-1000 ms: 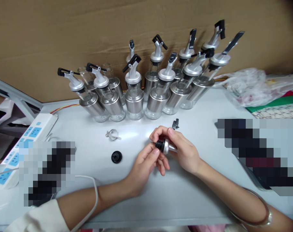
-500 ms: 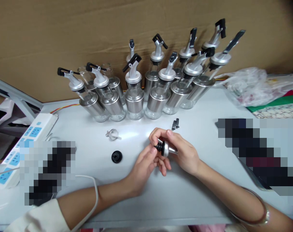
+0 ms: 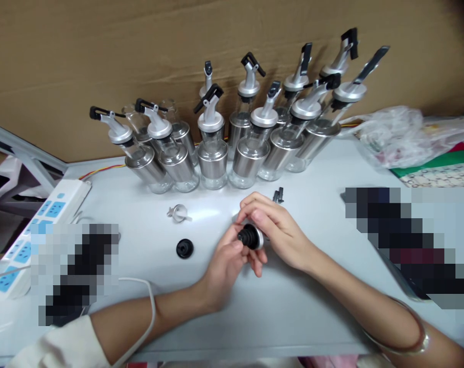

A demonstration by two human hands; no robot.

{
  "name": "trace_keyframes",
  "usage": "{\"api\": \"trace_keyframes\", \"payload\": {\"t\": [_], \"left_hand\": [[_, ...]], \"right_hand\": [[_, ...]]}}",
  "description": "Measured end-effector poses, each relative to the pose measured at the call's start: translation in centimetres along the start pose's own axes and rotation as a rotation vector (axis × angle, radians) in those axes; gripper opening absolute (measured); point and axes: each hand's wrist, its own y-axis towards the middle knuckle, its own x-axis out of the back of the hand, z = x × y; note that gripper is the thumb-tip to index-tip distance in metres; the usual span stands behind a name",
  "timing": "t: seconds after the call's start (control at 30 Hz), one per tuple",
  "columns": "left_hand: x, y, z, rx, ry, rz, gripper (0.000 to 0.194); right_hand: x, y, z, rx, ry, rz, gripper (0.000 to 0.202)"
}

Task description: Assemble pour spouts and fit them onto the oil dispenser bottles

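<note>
A bottle pourer point(image 3: 249, 236) with a ribbed black stopper and a silver collar is held between my two hands, its black end facing left and toward me. My right hand point(image 3: 287, 237) is closed round its silver side, and the spout is mostly hidden. The thumb and fingers of my left hand point(image 3: 222, 271) grip the black stopper end. On the table to the left lie a loose black stopper point(image 3: 185, 249) and a silver pourer top point(image 3: 179, 213). Just beyond my right hand are small black levers point(image 3: 278, 195).
Several glass bottles point(image 3: 212, 163) with steel bands stand in rows at the back, most topped with pourers. A white power strip point(image 3: 36, 240) is at the left, near a blurred-out dark object. Plastic bags point(image 3: 393, 133) lie at the right, behind another blurred-out object.
The pourer has been turned so its black stopper end now faces me more. My right hand has shifted slightly left, over the pourer; the left hand has barely moved.
</note>
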Motion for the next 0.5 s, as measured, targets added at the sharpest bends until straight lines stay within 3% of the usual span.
{"api": "trace_keyframes", "payload": {"t": [0.2, 0.5], "left_hand": [[-0.16, -0.18, -0.21, -0.035, 0.034, -0.071, 0.032], [-0.28, 0.01, -0.14, 0.007, 0.016, -0.056, 0.038]], "right_hand": [[0.97, 0.05, 0.28, 0.143, -0.175, 0.143, 0.017], [0.58, -0.38, 0.47, -0.061, -0.019, 0.328, 0.015]]}}
